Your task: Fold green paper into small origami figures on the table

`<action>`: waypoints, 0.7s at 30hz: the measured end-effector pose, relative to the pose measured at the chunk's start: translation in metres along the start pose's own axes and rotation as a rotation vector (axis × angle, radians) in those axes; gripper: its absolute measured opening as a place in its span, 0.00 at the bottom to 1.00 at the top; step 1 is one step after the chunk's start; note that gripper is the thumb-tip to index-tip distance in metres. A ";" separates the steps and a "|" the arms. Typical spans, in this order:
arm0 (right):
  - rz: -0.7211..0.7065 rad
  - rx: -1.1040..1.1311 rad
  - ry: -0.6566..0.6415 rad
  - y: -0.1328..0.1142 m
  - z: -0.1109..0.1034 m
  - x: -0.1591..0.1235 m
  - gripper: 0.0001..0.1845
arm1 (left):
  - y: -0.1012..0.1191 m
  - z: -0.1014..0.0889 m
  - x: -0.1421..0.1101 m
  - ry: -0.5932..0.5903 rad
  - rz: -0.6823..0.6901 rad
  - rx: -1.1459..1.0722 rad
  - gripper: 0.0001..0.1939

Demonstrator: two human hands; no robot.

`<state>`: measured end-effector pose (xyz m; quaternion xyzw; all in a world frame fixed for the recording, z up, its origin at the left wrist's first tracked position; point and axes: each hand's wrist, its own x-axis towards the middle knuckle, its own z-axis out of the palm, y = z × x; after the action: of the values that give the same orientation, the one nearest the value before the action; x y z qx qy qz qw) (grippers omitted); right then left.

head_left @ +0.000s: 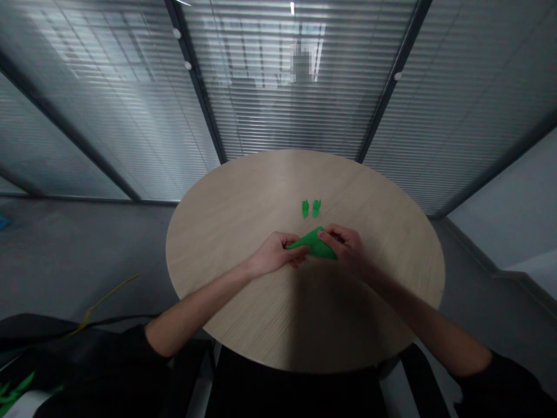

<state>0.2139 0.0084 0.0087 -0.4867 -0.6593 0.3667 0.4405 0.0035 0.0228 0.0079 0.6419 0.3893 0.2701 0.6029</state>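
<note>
Between my two hands, over the middle of the round table, is a folded green sheet (317, 244) that looks like paper or thin felt and tapers to a point on the left. My left hand (282, 253) pinches that narrow left end between thumb and fingers. The wider right part is gripped by my right hand (343, 242), its thumb on top. Just beyond the hands lie two small green foot-shaped pieces, a left one (305, 209) and a right one (317, 208), side by side and apart.
The round wooden table (243, 191) stands before a glass partition with blinds (278, 116). A yellow cord (104, 299) and dark chair parts are at the lower left. Some green leaf-like pieces (17, 386) show in the bottom left corner.
</note>
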 end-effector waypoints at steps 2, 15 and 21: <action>0.032 0.013 0.006 0.001 -0.002 0.001 0.18 | -0.001 -0.002 0.000 -0.006 -0.043 -0.068 0.14; 0.039 0.025 0.055 0.008 -0.004 0.004 0.19 | -0.002 -0.015 -0.002 0.016 -0.118 -0.126 0.12; 0.063 0.013 0.081 0.010 -0.010 0.005 0.19 | -0.002 -0.022 -0.001 0.067 -0.147 -0.133 0.09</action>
<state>0.2257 0.0161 0.0042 -0.5187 -0.6227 0.3648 0.4584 -0.0155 0.0345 0.0085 0.5607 0.4366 0.2718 0.6490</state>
